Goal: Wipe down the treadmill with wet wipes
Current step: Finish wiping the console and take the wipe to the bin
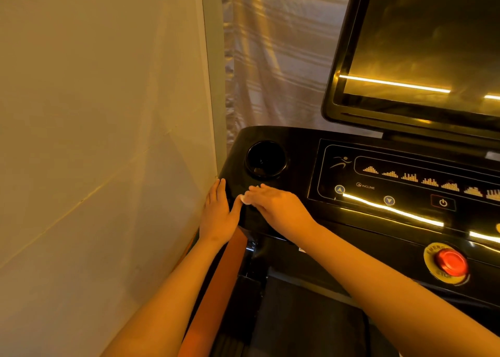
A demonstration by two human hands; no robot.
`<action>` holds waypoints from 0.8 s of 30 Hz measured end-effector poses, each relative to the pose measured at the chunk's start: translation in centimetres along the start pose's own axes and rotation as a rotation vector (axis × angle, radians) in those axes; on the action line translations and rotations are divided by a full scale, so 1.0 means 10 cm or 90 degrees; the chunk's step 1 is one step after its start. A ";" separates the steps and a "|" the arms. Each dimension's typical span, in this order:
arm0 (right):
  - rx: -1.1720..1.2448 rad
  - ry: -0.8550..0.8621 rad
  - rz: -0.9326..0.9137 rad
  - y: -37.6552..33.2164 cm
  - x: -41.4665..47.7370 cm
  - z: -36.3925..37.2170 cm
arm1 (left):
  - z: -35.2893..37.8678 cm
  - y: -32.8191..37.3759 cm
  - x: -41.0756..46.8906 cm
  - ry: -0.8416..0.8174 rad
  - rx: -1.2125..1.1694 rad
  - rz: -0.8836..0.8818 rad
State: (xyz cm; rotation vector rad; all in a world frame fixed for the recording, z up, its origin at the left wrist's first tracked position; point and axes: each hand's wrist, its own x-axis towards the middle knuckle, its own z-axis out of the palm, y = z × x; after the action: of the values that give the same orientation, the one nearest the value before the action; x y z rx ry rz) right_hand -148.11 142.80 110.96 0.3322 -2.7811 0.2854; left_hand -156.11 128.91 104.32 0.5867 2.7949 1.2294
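The black treadmill console (297, 151) fills the right half of the view, with a round cup holder (266, 159) at its left end. My right hand (276, 204) lies flat on the console just below the cup holder, pressing a white wet wipe (246, 199) that shows only as a small edge past the fingers. My left hand (219, 212) rests with straight fingers on the console's left corner, its thumb reaching toward the wipe. It holds nothing.
A plain wall (102, 140) stands close on the left, a striped curtain (276, 53) behind. The dark screen (422, 45) rises above the button panel (405, 183). A red emergency stop knob (450, 262) sits lower right. An orange side rail (213, 289) runs below my left hand.
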 end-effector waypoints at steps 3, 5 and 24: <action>0.067 0.080 -0.030 -0.05 -0.18 0.03 | -0.03 -0.04 -0.15 0.000 -0.050 -0.012; 0.105 0.135 -0.011 -0.07 -0.23 -0.04 | -0.04 -0.05 -0.36 0.035 -0.064 -0.017; 0.348 -0.047 -0.130 -0.26 -1.66 -0.15 | 0.19 0.44 -3.09 0.144 0.057 -0.190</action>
State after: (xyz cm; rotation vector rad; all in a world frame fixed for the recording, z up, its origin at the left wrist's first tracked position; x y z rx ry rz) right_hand -131.75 143.86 107.09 0.7595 -2.6631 1.0000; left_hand -125.64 122.09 102.48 0.0248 2.9879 1.1784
